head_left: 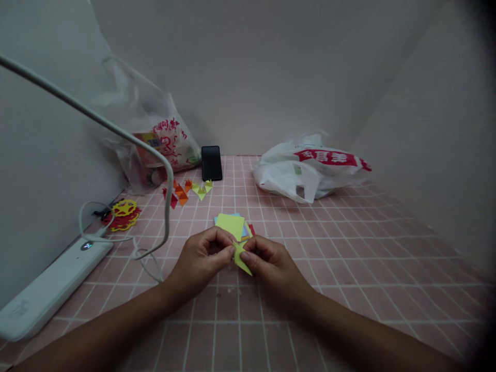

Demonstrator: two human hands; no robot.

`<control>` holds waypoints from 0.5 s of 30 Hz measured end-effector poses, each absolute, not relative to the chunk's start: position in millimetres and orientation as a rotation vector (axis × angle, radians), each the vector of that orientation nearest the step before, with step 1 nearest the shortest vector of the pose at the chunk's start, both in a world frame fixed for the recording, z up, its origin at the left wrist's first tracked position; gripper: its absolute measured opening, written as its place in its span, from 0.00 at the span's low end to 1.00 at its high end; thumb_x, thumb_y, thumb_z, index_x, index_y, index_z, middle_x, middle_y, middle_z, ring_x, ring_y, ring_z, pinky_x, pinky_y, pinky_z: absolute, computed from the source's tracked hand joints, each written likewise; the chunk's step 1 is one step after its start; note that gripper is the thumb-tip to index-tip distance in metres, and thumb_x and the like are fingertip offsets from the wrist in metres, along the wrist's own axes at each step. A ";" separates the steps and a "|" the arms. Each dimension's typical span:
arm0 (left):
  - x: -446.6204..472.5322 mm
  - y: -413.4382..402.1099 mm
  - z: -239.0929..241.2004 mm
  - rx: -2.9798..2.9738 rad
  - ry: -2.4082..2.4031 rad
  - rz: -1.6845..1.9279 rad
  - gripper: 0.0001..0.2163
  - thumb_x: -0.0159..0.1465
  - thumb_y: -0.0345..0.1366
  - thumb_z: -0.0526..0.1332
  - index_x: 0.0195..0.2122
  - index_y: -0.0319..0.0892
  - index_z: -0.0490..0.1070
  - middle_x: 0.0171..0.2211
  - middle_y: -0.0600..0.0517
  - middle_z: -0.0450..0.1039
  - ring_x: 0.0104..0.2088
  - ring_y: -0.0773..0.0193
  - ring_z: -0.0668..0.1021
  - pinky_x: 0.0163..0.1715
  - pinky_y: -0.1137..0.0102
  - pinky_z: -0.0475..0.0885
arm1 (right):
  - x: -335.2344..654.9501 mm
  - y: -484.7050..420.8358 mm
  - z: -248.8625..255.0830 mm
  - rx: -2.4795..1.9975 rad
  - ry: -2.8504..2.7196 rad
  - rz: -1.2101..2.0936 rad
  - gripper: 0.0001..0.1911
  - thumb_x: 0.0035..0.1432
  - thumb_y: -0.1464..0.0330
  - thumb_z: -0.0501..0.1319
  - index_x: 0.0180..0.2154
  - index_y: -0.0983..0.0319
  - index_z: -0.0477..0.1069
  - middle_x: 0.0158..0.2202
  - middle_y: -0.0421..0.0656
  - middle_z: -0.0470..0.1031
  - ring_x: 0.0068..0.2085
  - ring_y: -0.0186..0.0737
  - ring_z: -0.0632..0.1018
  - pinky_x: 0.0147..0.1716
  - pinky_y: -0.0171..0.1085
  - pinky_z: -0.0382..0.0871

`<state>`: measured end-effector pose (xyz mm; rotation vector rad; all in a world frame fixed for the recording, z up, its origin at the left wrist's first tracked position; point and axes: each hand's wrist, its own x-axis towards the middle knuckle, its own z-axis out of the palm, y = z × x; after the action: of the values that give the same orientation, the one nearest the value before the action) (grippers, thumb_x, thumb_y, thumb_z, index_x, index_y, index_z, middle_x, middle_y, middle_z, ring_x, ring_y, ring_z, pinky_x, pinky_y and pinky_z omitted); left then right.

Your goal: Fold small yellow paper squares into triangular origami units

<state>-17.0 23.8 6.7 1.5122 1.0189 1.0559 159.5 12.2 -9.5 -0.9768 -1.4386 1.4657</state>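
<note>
A small folded piece of yellow-green paper (242, 261) is pinched between both hands just above the pink checked tabletop (349, 268). My left hand (203, 258) grips its left side with closed fingertips. My right hand (267, 263) holds its right side, thumb and fingers pressed together. Just behind the hands lies a stack of coloured paper squares (231, 225), yellow-green on top with blue, orange and red edges showing.
Folded orange, red and yellow paper triangles (188, 190) lie further back. A black phone (211, 163) leans on the wall. A white plastic bag (310, 168) sits right, a clear bag (155, 139) left. Red-yellow paper cutouts (124, 214), lamp base (50, 287) and cable (147, 253) lie left.
</note>
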 end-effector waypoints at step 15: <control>-15.6 22.1 7.8 1.560 1.084 1.035 0.04 0.57 0.31 0.62 0.26 0.40 0.69 0.28 0.52 0.73 0.32 0.65 0.75 0.33 0.70 0.71 | 158.0 10.7 -9.3 -0.954 -1.475 1.478 0.11 0.59 0.63 0.61 0.29 0.62 0.67 0.25 0.37 0.64 0.26 0.32 0.63 0.26 0.34 0.56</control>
<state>-15.6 22.1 7.8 1.5598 1.0837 1.0355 158.0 10.7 -9.3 -0.9536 -1.4749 1.4777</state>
